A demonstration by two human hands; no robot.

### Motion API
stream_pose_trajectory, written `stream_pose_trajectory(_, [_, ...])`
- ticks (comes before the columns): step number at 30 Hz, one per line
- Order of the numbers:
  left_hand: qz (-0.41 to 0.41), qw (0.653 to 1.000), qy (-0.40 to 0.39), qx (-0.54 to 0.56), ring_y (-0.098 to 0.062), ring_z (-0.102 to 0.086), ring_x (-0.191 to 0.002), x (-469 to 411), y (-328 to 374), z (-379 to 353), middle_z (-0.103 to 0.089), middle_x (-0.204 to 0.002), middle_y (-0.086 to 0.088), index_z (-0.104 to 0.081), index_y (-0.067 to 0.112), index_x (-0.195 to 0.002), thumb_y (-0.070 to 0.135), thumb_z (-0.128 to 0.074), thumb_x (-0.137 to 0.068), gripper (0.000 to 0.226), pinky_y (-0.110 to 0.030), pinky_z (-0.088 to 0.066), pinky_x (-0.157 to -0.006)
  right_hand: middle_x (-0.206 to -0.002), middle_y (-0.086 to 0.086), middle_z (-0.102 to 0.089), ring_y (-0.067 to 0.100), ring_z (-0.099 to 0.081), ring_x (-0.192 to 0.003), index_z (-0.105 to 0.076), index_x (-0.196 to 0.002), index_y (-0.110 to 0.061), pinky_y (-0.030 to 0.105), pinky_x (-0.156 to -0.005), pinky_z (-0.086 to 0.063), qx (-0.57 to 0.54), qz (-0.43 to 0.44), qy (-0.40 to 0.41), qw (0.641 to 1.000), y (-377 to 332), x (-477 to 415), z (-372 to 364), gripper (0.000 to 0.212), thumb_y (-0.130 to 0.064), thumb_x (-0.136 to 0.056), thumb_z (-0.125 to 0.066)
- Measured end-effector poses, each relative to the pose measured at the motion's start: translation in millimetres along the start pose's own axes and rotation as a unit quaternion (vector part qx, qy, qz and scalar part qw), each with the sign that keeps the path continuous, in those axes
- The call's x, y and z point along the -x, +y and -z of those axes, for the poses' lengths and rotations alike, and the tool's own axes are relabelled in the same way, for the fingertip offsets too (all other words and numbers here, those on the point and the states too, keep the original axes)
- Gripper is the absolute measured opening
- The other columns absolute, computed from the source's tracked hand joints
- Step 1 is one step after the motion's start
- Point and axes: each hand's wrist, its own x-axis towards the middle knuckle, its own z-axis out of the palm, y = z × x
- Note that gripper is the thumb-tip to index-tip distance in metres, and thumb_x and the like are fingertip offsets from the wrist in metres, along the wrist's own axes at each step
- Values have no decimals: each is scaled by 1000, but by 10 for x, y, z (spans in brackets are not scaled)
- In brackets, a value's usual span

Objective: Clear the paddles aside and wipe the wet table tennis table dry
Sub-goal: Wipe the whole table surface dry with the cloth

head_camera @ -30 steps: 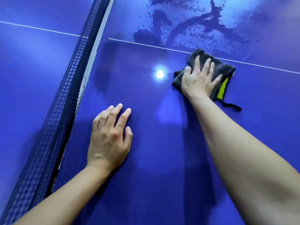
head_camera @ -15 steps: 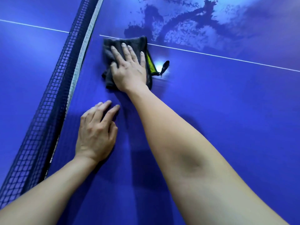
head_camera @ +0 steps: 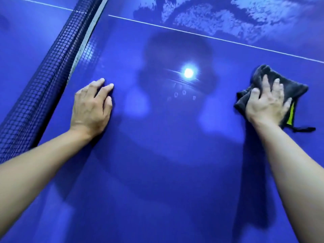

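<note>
- My left hand (head_camera: pixel 91 106) lies flat on the blue worktop (head_camera: pixel 157 172), fingers straight, near the net (head_camera: pixel 43 76) at 10 o'clock.
- My right hand (head_camera: pixel 266 104) presses a dark grey cloth (head_camera: pixel 289 88) onto the worktop at 3 o'clock, fingers straight and slightly spread.
- A water patch (head_camera: pixel 228 18) lies at 1 o'clock, beyond the white line (head_camera: pixel 192 33).
- A lamp's glare (head_camera: pixel 188 73) shines between my hands.

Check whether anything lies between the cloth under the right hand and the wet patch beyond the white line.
Nothing visible does. Between the dark cloth under the right hand and the wet patch lies only bare blue table and the white line. The net and left hand are off to the left.
</note>
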Motion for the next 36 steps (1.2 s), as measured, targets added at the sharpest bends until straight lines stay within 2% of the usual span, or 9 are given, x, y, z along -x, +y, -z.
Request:
stream_pose_trajectory(3, [18, 999, -8, 38, -39, -52, -126, 513, 151, 126, -54, -142, -16, -62, 7, -126, 28, -43, -97, 41, -49, -36, -107, -168, 8, -18, 22, -11, -156, -28, -158, -34, 61, -123, 1, -9, -1, 17, 1000, -159, 51, -27, 58, -43, -101, -28])
stream_pose_trajectory(6, [18, 998, -9, 56, -41, -49, -130, 1133, 205, 266, -50, -146, -17, -61, 5, -131, 29, -43, -96, 46, -53, -34, -110, -169, 8, -17, 22, -11, -156, -29, -158, -34, 62, -122, 1, -14, 37, 13, 999, -529, 220, -110, 57, -43, -102, -30])
stream_pose_trajectory(10, [82, 995, -20, 52, -41, -42, -139, 1643, 86, 345, -44, -152, -17, -56, 6, -140, 33, -41, -95, 55, -56, -30, -114, -169, 3, -17, 18, -10, -156, -27, -158, -40, 60, -123, 0, 13, 149, -2, 989, -1710, 704, -433, 58, -47, -100, -28])
stream_pose_trajectory(14, [80, 995, -50, 44, -36, -30, -150, 1849, 13, 296, -34, -162, -14, -46, 9, -150, 36, -40, -94, 62, -56, -24, -121, -169, 3, -18, 17, -10, -156, -25, -158, -42, 60, -122, 1, 4, 277, -26, 961, -3034, 1441, -756, 56, -48, -102, -30])
stream_pose_trajectory(17, [74, 995, -55, 37, -31, -23, -154, 1874, 6, 278, -27, -166, -11, -39, 12, -155, 35, -39, -96, 63, -53, -20, -124, -168, 4, -20, 20, -12, -156, -28, -157, -40, 61, -121, 2, -14, 397, -56, 916, -3750, 2076, -895, 55, -46, -102, -29])
stream_pose_trajectory(20, [63, 996, -49, 29, -29, -23, -154, 1874, -4, 282, -26, -166, -9, -37, 13, -156, 33, -38, -98, 62, -52, -20, -124, -168, 4, -20, 21, -12, -156, -28, -157, -38, 61, -121, 3, -25, 420, -87, 903, -4002, 2347, -920, 55, -45, -103, -28])
stream_pose_trajectory(24, [71, 996, -45, 21, -28, -24, -154, 1877, 4, 276, -26, -166, -7, -38, 15, -155, 31, -39, -94, 63, -49, -18, -125, -168, 0, -20, 15, -11, -156, -30, -157, -38, 54, -123, 3, -52, 396, -93, 912, -3638, 2267, -823, 54, -43, -103, -31])
stream_pose_trajectory(28, [85, 995, -40, 29, -34, -29, -150, 1852, -26, 300, -32, -164, -10, -43, 13, -152, 31, -36, -93, 62, -53, -21, -123, -169, -2, -18, 12, -10, -156, -29, -157, -41, 51, -124, 3, -82, 327, -91, 937, -2735, 1988, -586, 55, -42, -102, -34])
stream_pose_trajectory(36, [107, 992, -56, 28, -34, -23, -152, 1853, 88, 292, -30, -164, -12, -41, 13, -152, 37, -30, -94, 64, -44, -10, -125, -168, -1, -19, 13, -13, -155, -28, -157, -44, 59, -124, 2, -24, 58, -19, 998, 150, 1173, 120, 57, -48, -100, -33])
